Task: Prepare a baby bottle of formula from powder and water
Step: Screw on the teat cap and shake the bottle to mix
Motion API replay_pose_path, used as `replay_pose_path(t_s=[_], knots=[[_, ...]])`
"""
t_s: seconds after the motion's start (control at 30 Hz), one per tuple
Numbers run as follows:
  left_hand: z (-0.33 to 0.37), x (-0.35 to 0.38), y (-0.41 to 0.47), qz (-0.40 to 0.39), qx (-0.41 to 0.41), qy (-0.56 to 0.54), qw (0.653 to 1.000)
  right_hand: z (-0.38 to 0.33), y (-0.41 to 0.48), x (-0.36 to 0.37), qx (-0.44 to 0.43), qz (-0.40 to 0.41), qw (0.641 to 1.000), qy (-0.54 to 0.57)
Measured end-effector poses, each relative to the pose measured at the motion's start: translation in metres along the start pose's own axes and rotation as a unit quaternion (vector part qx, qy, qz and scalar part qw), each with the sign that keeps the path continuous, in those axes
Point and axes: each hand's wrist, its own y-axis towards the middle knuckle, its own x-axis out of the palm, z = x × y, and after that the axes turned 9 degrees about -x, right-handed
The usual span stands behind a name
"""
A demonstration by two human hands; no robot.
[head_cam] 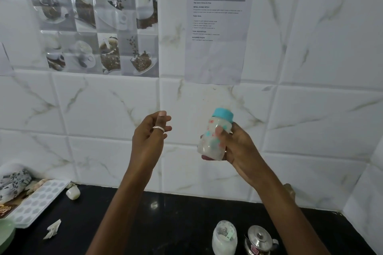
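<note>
Your head camera catches soft, even, cool light on the tiled wall (310,68), bright against the black table (165,223). Glare streaks the glossy coffee-picture tiles (93,27). Motion blur smears the bottle (209,143) you hold; tile lines bow toward the frame's edges; small print on the posted sheet (217,33) is too soft to read.

Middle: bare bench (165,223), open back to the wall (207,172).
Left edge: ice tray (39,201), green bowl (6,232) and paper scrap (52,231) crowd it.
Front right: jar (224,238) and steel kettle (260,238) stand just beside each other.
</note>
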Motion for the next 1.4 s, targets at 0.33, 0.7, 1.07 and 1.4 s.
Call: replay_pose_path(t_s=[0.33, 0.7, 1.07, 1.4], knots=[[-0.004, 0.0, 0.003, 0.003, -0.007, 0.0, 1.0, 0.003, 0.003, 0.002, 0.01, -0.018, 1.0, -0.023], [-0.003, 0.003, 0.003, -0.001, -0.005, 0.002, 1.0, 0.005, 0.0, -0.001, 0.0, 0.014, 1.0, -0.004], [-0.001, 0.003, 0.002, 0.0, -0.004, -0.002, 1.0, -0.004, 0.004, -0.003, 0.002, 0.041, 0.999, 0.016], [0.001, 0.003, 0.001, 0.001, 0.002, 0.005, 1.0, -0.012, 0.006, -0.002, 0.001, 0.018, 1.0, 0.022]])
